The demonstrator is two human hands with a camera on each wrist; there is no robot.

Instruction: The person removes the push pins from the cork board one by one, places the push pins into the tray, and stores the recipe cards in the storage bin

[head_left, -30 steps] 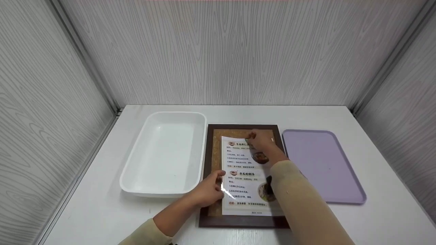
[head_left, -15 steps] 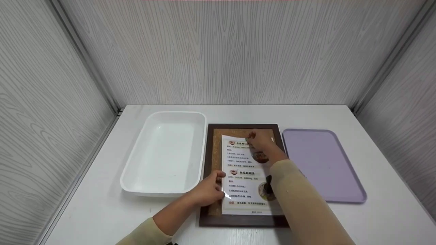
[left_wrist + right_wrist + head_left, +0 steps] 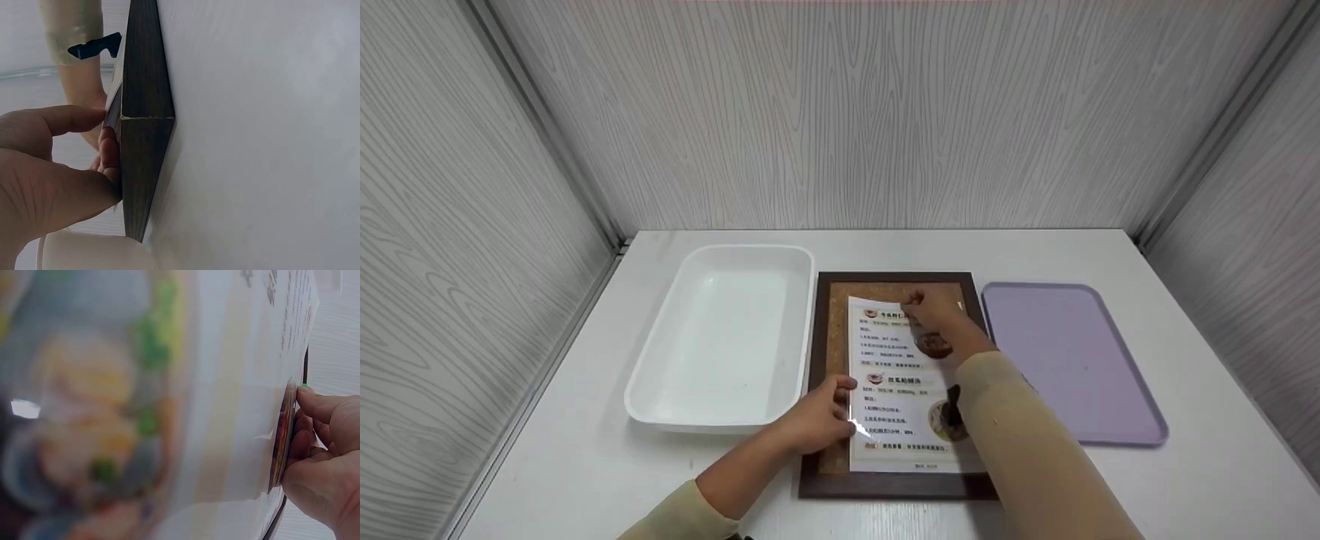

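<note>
A printed recipe sheet (image 3: 896, 420) with a glossy surface lies on a corkboard (image 3: 836, 345) with a dark wooden frame (image 3: 896, 487). At the sheet's top edge, my right hand (image 3: 936, 311) pinches a small green thing, probably a pushpin, mostly hidden by the fingers. A speck of green (image 3: 304, 385) shows at a fingertip in the right wrist view. My left hand (image 3: 816, 421) rests at the sheet's left edge, its index finger and thumb touching there. In the left wrist view, this left hand (image 3: 50, 163) lies over the frame's side, with some fingers bent.
Left of the board stands a deep white tray (image 3: 660, 315). To its right lies a flat purple tray (image 3: 1065, 352). All sit on a white table (image 3: 547, 457) with grey wood-patterned panels (image 3: 840, 112) around it. My right sleeve (image 3: 1027, 435) covers the board's lower right corner.
</note>
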